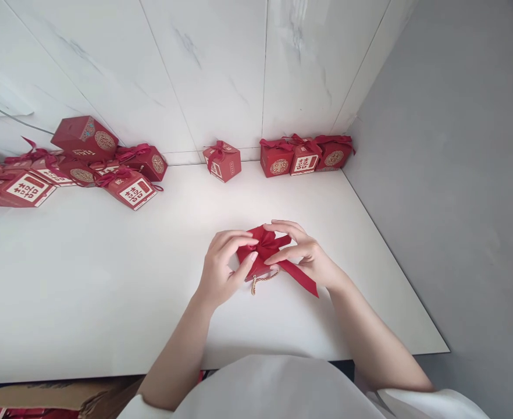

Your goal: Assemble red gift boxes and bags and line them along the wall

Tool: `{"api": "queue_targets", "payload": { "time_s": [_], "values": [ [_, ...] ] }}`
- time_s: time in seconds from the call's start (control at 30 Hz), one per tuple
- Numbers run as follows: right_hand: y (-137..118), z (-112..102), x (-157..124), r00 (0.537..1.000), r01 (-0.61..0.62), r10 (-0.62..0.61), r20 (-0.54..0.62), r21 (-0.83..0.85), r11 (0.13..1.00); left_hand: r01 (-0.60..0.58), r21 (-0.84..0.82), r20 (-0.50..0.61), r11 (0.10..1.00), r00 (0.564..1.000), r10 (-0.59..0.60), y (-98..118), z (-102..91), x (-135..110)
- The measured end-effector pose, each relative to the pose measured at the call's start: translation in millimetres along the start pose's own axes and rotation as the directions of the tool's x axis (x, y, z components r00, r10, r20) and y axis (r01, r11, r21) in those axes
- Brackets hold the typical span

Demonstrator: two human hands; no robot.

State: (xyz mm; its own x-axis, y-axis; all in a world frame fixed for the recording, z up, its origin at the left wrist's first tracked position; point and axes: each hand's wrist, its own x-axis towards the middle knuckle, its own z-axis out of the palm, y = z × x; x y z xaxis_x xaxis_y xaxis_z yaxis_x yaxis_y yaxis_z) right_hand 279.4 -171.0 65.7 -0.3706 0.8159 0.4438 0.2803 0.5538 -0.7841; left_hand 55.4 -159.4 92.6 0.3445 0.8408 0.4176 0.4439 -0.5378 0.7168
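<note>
A small red gift box (244,256) stands on the white table in front of me, topped by a red ribbon bow (266,244). My left hand (224,262) pinches the bow's left side between thumb and forefinger. On the other side, my right hand (306,250) curves its fingers around the right loop, thumb and fingertips against the ribbon. One long ribbon tail (302,279) hangs out below my right hand toward me. A twisted gold cord (260,281) loops out at the box's near side. My fingers cover part of the bow and box.
Several red boxes with ribbons (136,189) are piled at the left back of the white table (108,279). A single box (224,162) and three more (304,157) stand along the marble wall. A grey wall (448,174) borders the right. A cardboard carton (51,396) sits below the front edge.
</note>
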Motion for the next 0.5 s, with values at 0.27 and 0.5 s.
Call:
{"api": "queue_targets", "payload": {
  "time_s": [0.27,0.5],
  "values": [
    [2,-11,1,0.989,-0.081,0.073,0.131,0.054,0.995,-0.016,0.095,0.079,0.995,0.997,0.009,-17,14.4,1],
    [5,-16,0,0.975,-0.132,0.118,0.187,0.066,0.989,0.015,0.083,0.026,0.996,1.000,-0.017,-18,19.3,1]
  ]
}}
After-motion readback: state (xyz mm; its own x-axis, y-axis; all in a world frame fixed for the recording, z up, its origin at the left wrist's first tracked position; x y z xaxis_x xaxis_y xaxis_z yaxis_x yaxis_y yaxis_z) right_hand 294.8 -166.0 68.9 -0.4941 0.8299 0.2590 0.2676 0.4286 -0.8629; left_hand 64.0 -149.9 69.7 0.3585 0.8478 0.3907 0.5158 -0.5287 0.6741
